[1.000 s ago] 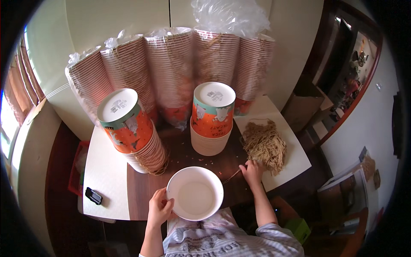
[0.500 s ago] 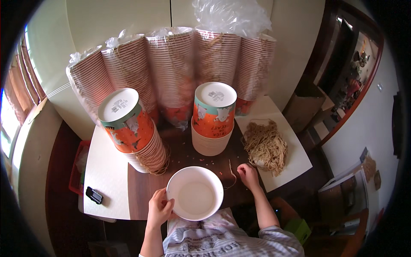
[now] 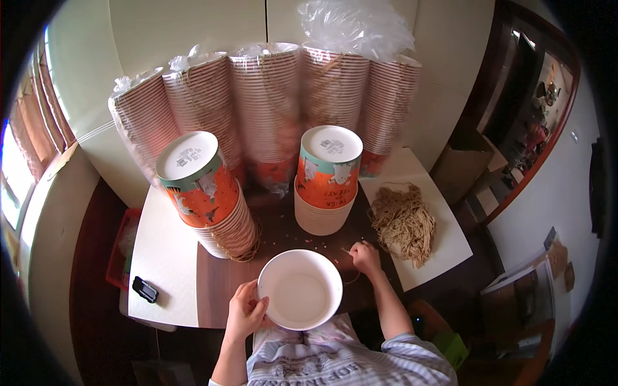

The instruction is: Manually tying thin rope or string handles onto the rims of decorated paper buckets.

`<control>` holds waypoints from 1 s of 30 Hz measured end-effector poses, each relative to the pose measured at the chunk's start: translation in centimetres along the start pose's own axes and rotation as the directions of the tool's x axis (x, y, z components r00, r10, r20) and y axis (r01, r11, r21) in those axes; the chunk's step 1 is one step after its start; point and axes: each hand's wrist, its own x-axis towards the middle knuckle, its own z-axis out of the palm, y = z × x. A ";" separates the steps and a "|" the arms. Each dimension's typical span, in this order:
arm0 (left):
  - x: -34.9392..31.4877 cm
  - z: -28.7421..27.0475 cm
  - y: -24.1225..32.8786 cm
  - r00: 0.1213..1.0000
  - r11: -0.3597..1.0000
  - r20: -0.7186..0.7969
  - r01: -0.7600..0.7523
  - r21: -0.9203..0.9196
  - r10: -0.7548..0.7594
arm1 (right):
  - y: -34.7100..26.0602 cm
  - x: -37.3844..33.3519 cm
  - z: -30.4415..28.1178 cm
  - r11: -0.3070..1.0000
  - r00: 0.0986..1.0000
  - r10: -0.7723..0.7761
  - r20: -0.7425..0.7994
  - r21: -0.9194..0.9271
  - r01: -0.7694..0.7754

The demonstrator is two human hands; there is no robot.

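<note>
My left hand (image 3: 247, 310) grips the left rim of a white paper bucket (image 3: 300, 291), thumb at the edge. The bucket is tilted so its inside faces up at me, over the table's near edge. To its right, my right hand (image 3: 365, 257) is closed in a pinch on a thin piece of twine (image 3: 348, 251). The twine trails down toward the bucket; its far end is hard to make out. Right of that hand lies a tangled heap of tan twine (image 3: 404, 224).
Two stacks of upside-down orange buckets, the left stack (image 3: 205, 204) with twine loops and the right stack (image 3: 328, 186), stand mid-table. Tall plastic-wrapped bucket stacks (image 3: 265, 109) line the back. A small black case (image 3: 145, 290) lies at left, near a red crate (image 3: 119, 251).
My right hand has moved slightly left and closed on the twine that lay on the table. My left hand still holds the bucket. The view has shifted slightly.
</note>
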 end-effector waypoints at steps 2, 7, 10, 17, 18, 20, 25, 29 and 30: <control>0.1 -0.2 0.0 0.993 0.990 -0.034 -0.110 0.087 0.113 | -1.4 0.1 -1.4 0.988 1.000 0.017 0.026 0.150 -0.020; 0.3 0.1 2.5 0.964 0.949 -0.155 -0.171 0.265 0.217 | -2.6 0.4 -4.7 0.751 0.997 -0.020 0.068 0.660 -0.030; 0.7 0.1 3.4 0.926 0.892 -0.169 -0.258 0.371 0.338 | -5.9 0.3 -7.3 0.620 0.990 -0.103 0.099 0.784 -0.014; 4.2 3.0 7.6 0.893 0.833 0.191 -0.449 0.323 0.408 | -12.5 -1.6 -11.5 0.698 0.935 -0.351 0.055 0.681 0.223; 4.6 3.7 8.0 0.871 0.821 0.204 -0.490 0.292 0.447 | -13.6 -2.0 -12.2 0.715 0.917 -0.398 0.024 0.634 0.294; 5.4 4.7 8.4 0.854 0.816 0.261 -0.513 0.267 0.451 | -14.8 -2.4 -12.5 0.719 0.887 -0.460 -0.038 0.570 0.398; 5.8 5.2 6.9 0.829 0.785 0.251 -0.556 0.273 0.500 | -15.5 -2.9 -12.3 0.664 0.896 -0.442 0.048 0.689 0.291; 5.0 4.9 8.2 0.887 0.874 0.227 -0.446 0.194 0.402 | -14.8 -3.1 -11.8 0.665 0.899 -0.433 0.072 0.699 0.264; 4.9 4.8 8.4 0.893 0.891 0.223 -0.428 0.152 0.390 | -14.8 -3.1 -11.7 0.679 0.894 -0.441 0.076 0.679 0.277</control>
